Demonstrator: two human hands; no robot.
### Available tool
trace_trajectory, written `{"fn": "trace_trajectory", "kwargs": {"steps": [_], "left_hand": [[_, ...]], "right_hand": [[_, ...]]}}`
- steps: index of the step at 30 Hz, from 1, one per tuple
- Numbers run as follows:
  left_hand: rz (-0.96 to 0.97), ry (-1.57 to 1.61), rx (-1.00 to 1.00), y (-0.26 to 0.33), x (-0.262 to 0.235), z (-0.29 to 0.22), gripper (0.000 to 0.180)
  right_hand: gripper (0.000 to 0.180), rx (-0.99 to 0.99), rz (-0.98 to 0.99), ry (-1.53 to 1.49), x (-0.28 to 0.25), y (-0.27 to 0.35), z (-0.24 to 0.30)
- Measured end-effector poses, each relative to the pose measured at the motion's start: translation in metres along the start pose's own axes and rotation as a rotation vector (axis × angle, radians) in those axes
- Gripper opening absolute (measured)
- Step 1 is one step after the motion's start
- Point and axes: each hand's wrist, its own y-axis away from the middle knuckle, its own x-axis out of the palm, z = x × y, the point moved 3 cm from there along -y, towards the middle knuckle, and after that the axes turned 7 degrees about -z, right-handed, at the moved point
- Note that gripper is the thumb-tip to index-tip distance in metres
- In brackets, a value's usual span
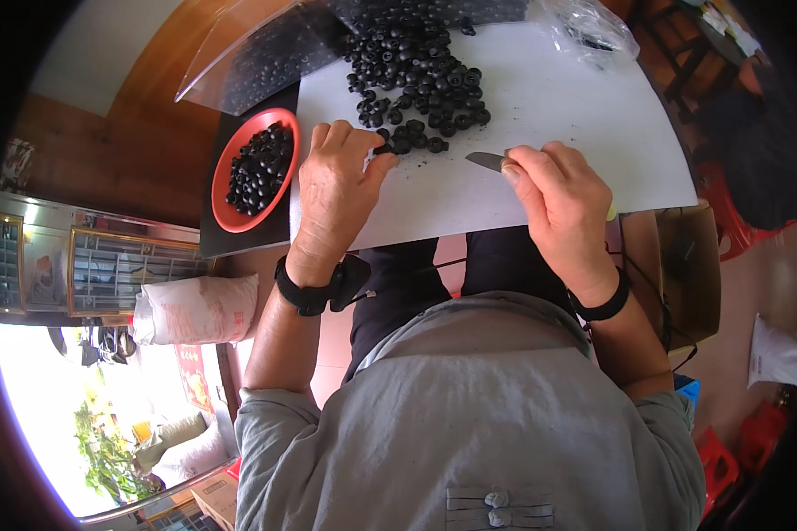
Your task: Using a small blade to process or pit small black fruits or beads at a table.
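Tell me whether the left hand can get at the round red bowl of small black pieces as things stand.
Probably yes. The left hand rests on the white sheet right beside the round red bowl, nothing lies between them, and the bowl's top is open. Its fingers touch small black pieces, so it would have to leave those.

I see bare white board (pixel 584 124) right of the black-piece pile (pixel 416 71) — room to pass there. Leftward, the red bowl (pixel 255 168) blocks the board's edge — behind, a plastic bag (pixel 239 62) closes things off.

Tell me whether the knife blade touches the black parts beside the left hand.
Apart: the head view shows bare white board between the knife blade and the nearest black parts.
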Motion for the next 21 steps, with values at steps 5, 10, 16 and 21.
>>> {"fn": "trace_trajectory", "kwargs": {"steps": [5,10,16,21], "left_hand": [[0.025,0.083,0.051,0.003,-0.005,0.01,0.017],[-0.001,0.243,0.026,0.013,-0.016,0.009,0.011],[-0.072,0.283,-0.114,0.02,-0.005,0.006,0.013],[-0.104,0.153,-0.148,0.024,-0.009,0.015,0.015]], "right_hand": [[0.021,-0.042,0.05,0.121,0.003,0.002,0.006],[0.035,-0.228,0.164,0.316,0.016,0.007,0.013],[0.038,-0.3,0.21,0.296,-0.001,0.007,0.008],[0.036,-0.26,0.187,0.273,-0.021,0.003,0.0]]}}
